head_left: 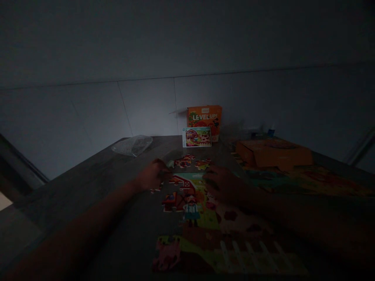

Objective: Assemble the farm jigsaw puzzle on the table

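A partly assembled farm jigsaw puzzle (pixel 202 246) lies on the dark grey table, showing a barn, a farmer, a cow and a white fence. My left hand (pixel 154 174) is at its upper left edge, fingers curled together around what looks like a pale puzzle piece (pixel 170 164); dim light blurs the grip. Another puzzle piece (pixel 156 188) lies just under that hand. My right hand (pixel 224 183) rests over the puzzle's upper right part, fingers bent and spread on it. Several loose red and green puzzle pieces (pixel 185 160) lie beyond the puzzle, between my hands.
A picture card (pixel 197 137) of the farm leans against an orange box (pixel 205 113) marked LEVEL UP! at the back. Crumpled clear plastic (pixel 133 145) lies at the back left. An orange box part (pixel 275 153) sits on another colourful puzzle (pixel 293 181) at right. A wall stands behind the table.
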Tool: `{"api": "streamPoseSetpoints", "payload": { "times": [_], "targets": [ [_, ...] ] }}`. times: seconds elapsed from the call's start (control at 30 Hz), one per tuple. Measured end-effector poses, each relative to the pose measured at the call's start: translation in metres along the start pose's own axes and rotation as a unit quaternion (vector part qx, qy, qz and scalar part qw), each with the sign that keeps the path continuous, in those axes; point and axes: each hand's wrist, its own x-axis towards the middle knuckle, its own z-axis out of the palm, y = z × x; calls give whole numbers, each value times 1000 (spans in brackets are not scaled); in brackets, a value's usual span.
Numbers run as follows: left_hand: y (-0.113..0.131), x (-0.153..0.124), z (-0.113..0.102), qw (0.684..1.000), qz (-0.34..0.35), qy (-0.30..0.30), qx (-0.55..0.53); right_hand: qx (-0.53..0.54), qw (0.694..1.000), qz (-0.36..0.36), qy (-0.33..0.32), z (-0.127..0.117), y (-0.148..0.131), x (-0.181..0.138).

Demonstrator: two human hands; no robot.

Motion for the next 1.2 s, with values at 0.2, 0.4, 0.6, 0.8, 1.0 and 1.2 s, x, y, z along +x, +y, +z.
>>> {"api": "streamPoseSetpoints", "payload": {
  "times": [0.2, 0.4, 0.6, 0.8, 1.0, 1.2],
  "targets": [
    [-11, 2, 24, 990, -126, 13, 60, 5, 1000, 1, -13, -2, -3, 1],
    [-20, 6, 23, 994, -106, 11, -2, -7, 1000, -2, -19, -2, -2, 1],
    [-25, 7, 16, 989, -133, 47, -31, -2, 1000, -11, -13, -1, -1, 1],
    [-8, 3, 7, 977, -153, 111, -101, -3, 1000, -14, -23, -2, -1, 1],
    [10, 3, 2, 940, -155, 156, -259, 16, 1000, -21, -9, -3, -3, 0],
    [20, 0, -7, 935, -158, 95, -304, 10, 1000, -10, -16, -6, -5, 1]
  ]
}}
